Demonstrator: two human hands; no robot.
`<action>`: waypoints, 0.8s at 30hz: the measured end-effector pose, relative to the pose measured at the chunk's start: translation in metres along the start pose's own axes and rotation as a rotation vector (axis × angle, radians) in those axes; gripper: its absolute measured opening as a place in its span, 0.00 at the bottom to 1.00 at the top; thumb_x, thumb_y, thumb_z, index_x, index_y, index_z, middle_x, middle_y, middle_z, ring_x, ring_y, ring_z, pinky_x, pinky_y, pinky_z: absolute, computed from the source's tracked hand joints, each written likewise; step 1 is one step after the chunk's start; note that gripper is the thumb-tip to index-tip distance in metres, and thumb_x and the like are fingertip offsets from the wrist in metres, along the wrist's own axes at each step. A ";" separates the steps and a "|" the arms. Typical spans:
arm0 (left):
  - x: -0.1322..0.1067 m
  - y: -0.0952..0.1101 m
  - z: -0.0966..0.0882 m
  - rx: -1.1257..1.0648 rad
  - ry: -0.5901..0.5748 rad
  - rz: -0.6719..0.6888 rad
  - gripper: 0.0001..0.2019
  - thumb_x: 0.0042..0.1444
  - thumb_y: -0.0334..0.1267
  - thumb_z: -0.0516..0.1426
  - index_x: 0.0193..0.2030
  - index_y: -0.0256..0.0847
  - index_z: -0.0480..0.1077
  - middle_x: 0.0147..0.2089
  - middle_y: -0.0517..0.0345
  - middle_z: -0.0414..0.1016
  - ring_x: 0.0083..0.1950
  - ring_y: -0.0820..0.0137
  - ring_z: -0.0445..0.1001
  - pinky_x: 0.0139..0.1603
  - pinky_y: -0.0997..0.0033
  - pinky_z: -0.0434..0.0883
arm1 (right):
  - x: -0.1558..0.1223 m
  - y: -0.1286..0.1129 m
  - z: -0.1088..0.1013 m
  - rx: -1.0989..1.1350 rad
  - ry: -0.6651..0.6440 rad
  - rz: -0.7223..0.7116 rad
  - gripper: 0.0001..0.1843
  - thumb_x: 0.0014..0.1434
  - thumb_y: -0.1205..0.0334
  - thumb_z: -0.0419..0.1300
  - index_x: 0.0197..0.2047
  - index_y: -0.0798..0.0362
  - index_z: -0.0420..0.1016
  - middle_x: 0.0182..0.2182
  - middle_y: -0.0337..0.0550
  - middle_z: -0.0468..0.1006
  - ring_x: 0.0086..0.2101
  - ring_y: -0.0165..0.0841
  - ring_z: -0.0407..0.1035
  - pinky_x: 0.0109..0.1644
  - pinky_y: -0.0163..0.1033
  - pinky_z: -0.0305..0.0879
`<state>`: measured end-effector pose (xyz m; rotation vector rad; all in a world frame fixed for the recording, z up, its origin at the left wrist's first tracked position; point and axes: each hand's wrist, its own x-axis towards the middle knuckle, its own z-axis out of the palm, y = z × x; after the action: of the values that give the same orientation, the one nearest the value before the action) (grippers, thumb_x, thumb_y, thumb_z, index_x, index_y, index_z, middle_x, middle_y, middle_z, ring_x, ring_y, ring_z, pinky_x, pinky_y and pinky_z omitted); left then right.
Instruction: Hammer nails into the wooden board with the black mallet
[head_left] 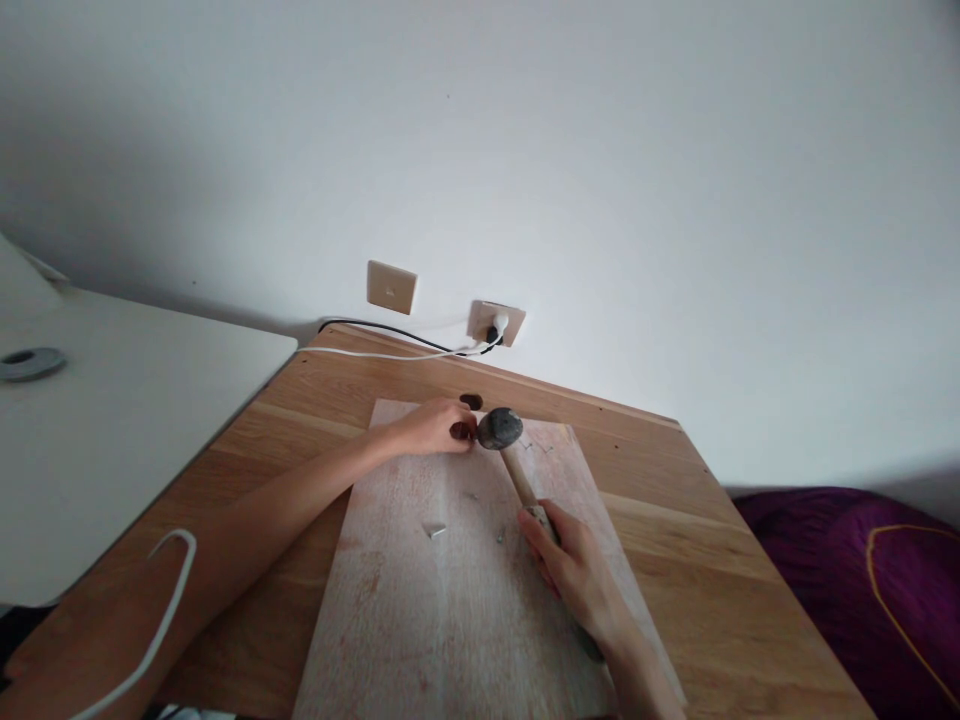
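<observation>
My right hand (566,560) is wrapped round the handle of a rubber mallet (500,429) with a dark rounded head and a wooden shaft. The mallet's head is close beside the fingertips of my left hand (439,427). Those fingers are pinched together near the far edge of a pale wooden board (405,610); whatever they hold is too small to make out. On the board, a small thin metal piece like a nail (437,531) shows left of the middle, and another small metal piece (501,537) is near my right hand. Further thin bits (529,446) are at the far right.
The board lies on a wooden table (660,530) against a white wall. A socket (496,323) with plugs and a wall plate (391,287) are behind it. A white cable (375,353) runs left. A white desk (150,400) holds a grey ring (31,364). Purple fabric (825,560) is right.
</observation>
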<state>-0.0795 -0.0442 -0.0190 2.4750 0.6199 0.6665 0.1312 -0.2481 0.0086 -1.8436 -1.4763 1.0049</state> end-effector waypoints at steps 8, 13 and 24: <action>-0.001 -0.002 0.000 -0.069 0.011 -0.024 0.03 0.54 0.33 0.65 0.35 0.37 0.77 0.36 0.57 0.76 0.38 0.69 0.73 0.39 0.74 0.63 | -0.004 0.001 0.000 -0.046 0.001 -0.010 0.27 0.65 0.34 0.52 0.34 0.51 0.66 0.21 0.36 0.62 0.22 0.29 0.58 0.23 0.34 0.53; -0.002 -0.003 0.000 -0.043 0.029 0.024 0.03 0.52 0.26 0.61 0.32 0.36 0.74 0.35 0.56 0.75 0.38 0.69 0.72 0.40 0.73 0.63 | -0.004 -0.003 0.001 -0.063 -0.011 -0.021 0.27 0.65 0.35 0.53 0.31 0.51 0.64 0.22 0.36 0.63 0.21 0.28 0.58 0.22 0.34 0.53; -0.003 -0.002 0.001 -0.075 -0.006 -0.052 0.07 0.53 0.36 0.65 0.39 0.38 0.76 0.38 0.58 0.75 0.37 0.71 0.73 0.37 0.74 0.63 | -0.008 -0.028 -0.012 0.334 0.021 0.045 0.31 0.57 0.29 0.60 0.38 0.51 0.64 0.22 0.31 0.60 0.17 0.23 0.52 0.17 0.30 0.48</action>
<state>-0.0819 -0.0447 -0.0219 2.3828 0.6428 0.6504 0.1252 -0.2493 0.0392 -1.6463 -1.1762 1.1706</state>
